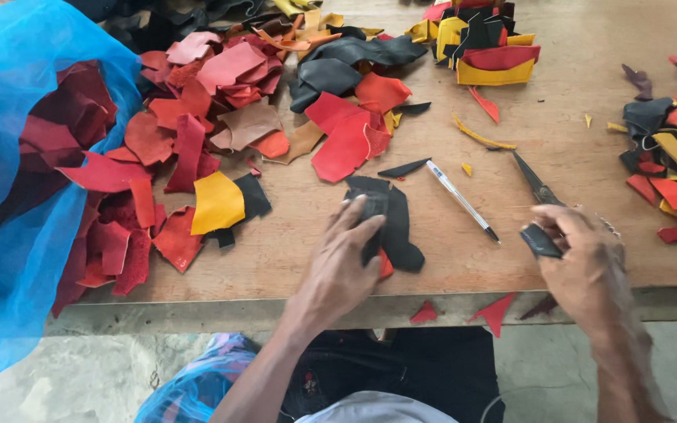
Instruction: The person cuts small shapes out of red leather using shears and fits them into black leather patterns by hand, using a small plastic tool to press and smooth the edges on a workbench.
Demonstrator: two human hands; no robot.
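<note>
Far out past my left fingers, at the bench's left end, a sheer blue mesh bag (pixel 9 196) hangs open with dark red leather scraps showing through it. Nearer my left fingers but still apart lies a loose heap of red, pink and tan leather offcuts (pixel 190 117), with one rounded yellow leather piece (pixel 215 202) at its near edge. My left hand (pixel 344 270) rests flat on the worn wooden workbench (pixel 291 258), fingers spread narrow and pressing down on a black irregular leather scrap (pixel 397 223) that runs out from under my fingertips; a small red bit peeks out just beside my thumb side. Just beyond those fingertips sits a large bright red leather piece (pixel 344 145). Between my two hands, apart from both, a white ballpoint pen with a dark tip (pixel 461 200) lies slanted. My right hand (pixel 581 262) is closed around the dark handle of a pair of metal shears (pixel 538 188), whose blades point away from my fingers. A few red triangular leather cuttings (pixel 495 312) lie at the bench edge just below that hand. Off past my right fingers is a pile of red, black and yellow leather strips (pixel 671 157).
</note>
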